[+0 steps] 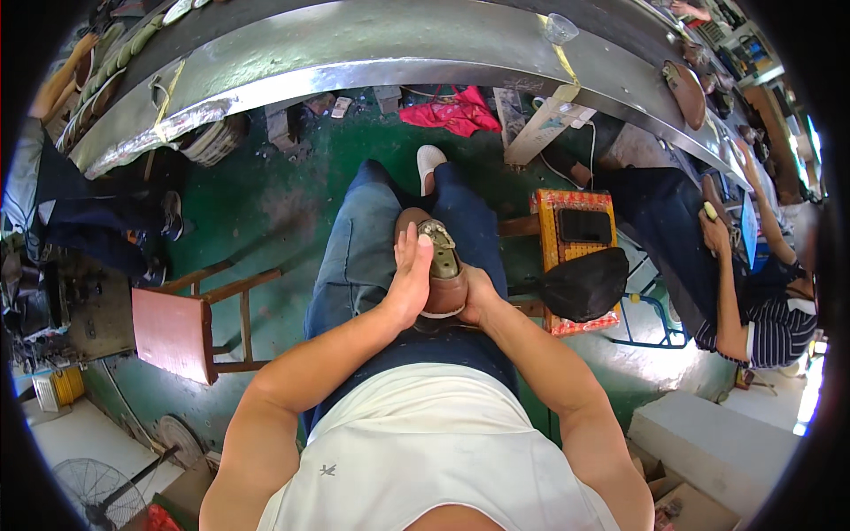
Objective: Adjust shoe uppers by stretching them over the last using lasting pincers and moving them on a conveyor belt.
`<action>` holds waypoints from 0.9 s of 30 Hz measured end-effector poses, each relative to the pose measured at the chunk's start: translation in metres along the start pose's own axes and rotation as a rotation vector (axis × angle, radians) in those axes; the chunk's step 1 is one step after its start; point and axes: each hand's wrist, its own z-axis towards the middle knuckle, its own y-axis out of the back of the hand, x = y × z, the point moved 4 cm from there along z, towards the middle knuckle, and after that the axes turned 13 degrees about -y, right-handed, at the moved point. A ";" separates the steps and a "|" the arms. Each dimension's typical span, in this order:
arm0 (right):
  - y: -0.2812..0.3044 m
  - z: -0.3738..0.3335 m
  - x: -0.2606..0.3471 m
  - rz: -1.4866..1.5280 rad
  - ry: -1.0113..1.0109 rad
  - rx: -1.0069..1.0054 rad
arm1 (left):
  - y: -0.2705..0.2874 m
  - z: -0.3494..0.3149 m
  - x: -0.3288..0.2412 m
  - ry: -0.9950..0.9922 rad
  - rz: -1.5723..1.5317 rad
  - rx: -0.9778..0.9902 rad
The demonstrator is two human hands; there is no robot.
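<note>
Head view, both grips (413,279) (480,296) on shoe (449,296), green last (444,262) inside

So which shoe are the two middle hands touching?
The brown shoe with the green piece inside, between the left hand and right hand; the white shoe is just being worn.

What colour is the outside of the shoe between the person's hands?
The shoe is brown outside, seen best in the head view.
</note>
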 end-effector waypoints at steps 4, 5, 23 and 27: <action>0.000 0.004 -0.008 0.080 0.040 -0.078 | -0.008 0.005 0.007 0.038 -0.610 -0.220; -0.004 0.002 -0.010 0.077 0.032 -0.076 | -0.008 0.005 0.009 0.026 -0.675 -0.214; -0.028 -0.089 0.045 -1.739 0.844 -0.274 | 0.004 0.040 0.017 0.073 -0.531 -0.179; -0.046 -0.108 0.053 -1.850 1.049 -0.181 | -0.002 0.045 0.013 0.026 -0.250 -0.199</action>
